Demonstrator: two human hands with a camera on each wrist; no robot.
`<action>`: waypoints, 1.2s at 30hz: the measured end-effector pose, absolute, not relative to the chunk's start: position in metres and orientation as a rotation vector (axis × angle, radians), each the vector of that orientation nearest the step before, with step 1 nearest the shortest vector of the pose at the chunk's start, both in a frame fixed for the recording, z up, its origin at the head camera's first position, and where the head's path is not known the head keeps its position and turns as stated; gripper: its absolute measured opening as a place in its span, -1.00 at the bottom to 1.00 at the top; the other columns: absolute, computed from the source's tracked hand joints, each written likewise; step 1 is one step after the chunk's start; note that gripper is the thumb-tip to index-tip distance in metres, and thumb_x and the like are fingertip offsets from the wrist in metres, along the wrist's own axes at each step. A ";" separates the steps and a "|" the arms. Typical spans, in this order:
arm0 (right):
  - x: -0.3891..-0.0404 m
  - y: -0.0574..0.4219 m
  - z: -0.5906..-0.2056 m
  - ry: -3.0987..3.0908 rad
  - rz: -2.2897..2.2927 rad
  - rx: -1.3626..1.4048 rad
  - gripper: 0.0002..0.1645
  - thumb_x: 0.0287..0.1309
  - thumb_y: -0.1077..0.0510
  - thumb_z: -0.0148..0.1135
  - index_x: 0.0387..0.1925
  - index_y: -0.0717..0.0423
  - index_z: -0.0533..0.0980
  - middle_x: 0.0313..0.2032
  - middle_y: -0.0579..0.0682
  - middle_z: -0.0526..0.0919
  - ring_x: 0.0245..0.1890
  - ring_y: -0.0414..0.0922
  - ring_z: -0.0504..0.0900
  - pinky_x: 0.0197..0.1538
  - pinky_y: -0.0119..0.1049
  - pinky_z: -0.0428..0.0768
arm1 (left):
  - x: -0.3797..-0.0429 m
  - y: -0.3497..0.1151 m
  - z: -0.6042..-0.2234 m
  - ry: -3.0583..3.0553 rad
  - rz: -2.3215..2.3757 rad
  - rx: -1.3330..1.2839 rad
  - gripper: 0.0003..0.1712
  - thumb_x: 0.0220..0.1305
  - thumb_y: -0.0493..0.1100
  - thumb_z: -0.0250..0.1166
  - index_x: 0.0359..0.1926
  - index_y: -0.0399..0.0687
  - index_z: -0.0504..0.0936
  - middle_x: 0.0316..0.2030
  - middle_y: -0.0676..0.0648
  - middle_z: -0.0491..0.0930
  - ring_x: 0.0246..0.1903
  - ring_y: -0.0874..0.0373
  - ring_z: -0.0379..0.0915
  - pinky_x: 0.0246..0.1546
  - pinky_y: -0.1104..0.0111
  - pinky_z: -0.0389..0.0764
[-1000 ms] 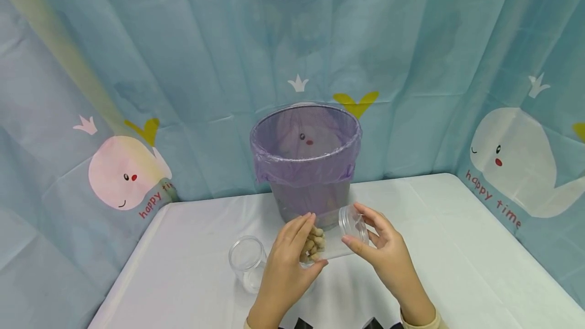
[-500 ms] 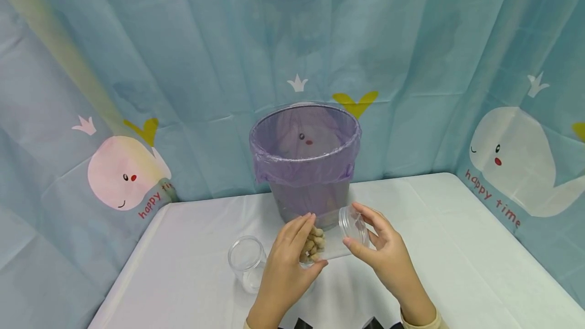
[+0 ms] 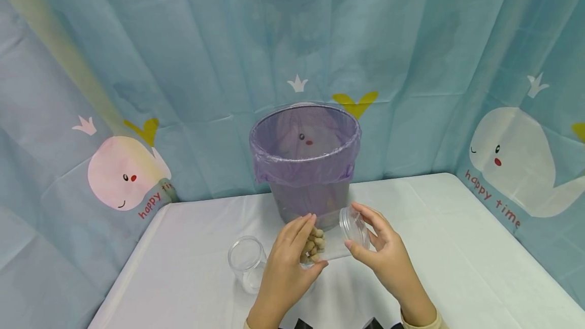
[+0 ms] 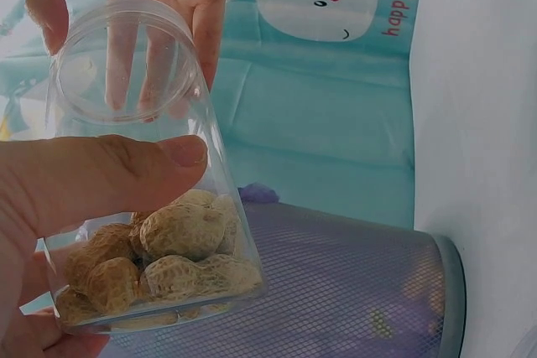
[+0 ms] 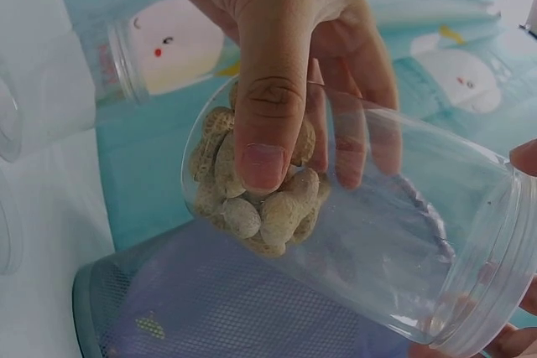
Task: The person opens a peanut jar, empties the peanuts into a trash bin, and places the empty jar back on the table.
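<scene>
Whale-printed turquoise cloth (image 3: 219, 65) backs the white-covered table (image 3: 183, 248), above which a clear cylindrical plastic jar (image 3: 333, 249) is held nearly sideways before a purple-lined mesh bin (image 3: 311, 202). The left hand (image 3: 287, 258) wraps its base, seemingly to steady it while the right hand (image 3: 384, 244) pinches the ridged end (image 3: 353, 227). Tan, pitted peanuts (image 3: 316, 242) bunch inside.

Tan peanuts (image 4: 185, 232) — purple liner (image 3: 303, 172)

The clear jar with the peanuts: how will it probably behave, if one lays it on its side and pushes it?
The clear jar may roll, as its outline looks round. It is probably fairly stiff: no dent shows where the left hand grips it. The peanuts, gathered at one end, would likely make that end heavier.
</scene>
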State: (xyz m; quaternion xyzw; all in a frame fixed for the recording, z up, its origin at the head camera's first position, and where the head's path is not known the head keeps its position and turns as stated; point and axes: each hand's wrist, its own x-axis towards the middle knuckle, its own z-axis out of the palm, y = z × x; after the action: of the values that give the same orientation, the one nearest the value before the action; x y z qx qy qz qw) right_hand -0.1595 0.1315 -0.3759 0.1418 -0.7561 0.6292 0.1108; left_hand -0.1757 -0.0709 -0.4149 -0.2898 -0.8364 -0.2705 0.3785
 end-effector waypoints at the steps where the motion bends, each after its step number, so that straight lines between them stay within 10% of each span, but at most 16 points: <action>1: -0.159 0.131 -0.376 -2.218 1.851 0.420 -0.24 0.13 0.32 0.37 0.37 0.08 0.35 0.38 0.13 0.33 0.39 0.15 0.21 0.39 0.35 0.20 | -0.176 -0.071 -0.415 -2.138 -0.691 -0.739 0.22 -0.53 -0.18 0.78 0.34 -0.11 0.45 0.21 -0.11 0.56 0.20 0.03 0.48 0.18 0.23 0.64; 8: -0.159 0.131 -0.375 -2.225 1.848 0.424 -0.19 0.11 0.31 0.38 0.39 0.05 0.32 0.39 0.07 0.31 0.41 0.06 0.19 0.40 0.35 0.22 | -0.175 -0.072 -0.416 -2.143 -0.688 -0.727 0.23 -0.51 -0.17 0.78 0.35 -0.08 0.44 0.22 -0.08 0.56 0.21 0.05 0.47 0.18 0.23 0.63; 24: -0.158 0.131 -0.371 -2.322 1.816 0.185 -0.17 0.14 0.11 0.43 0.41 0.00 0.29 0.36 -0.03 0.36 0.29 -0.08 0.30 0.13 -0.70 0.44 | -0.174 -0.071 -0.415 -2.149 -0.684 -0.720 0.22 -0.50 -0.16 0.78 0.36 -0.07 0.44 0.25 -0.05 0.54 0.22 0.06 0.46 0.19 0.24 0.62; 36: -0.157 0.131 -0.371 -2.323 1.817 0.228 -0.22 0.16 0.13 0.42 0.38 0.08 0.33 0.37 0.00 0.37 0.32 -0.05 0.32 0.35 -0.12 0.45 | -0.174 -0.072 -0.414 -2.141 -0.682 -0.722 0.23 -0.51 -0.17 0.78 0.36 -0.06 0.44 0.25 -0.05 0.54 0.22 0.05 0.46 0.20 0.25 0.61</action>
State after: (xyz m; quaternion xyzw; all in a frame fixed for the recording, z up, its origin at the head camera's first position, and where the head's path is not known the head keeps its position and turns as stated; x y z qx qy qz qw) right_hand -0.1570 0.1308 -0.3714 0.0768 -0.7821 0.6116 0.0916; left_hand -0.1742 -0.0716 -0.4143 -0.2828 -0.8388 -0.2673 0.3808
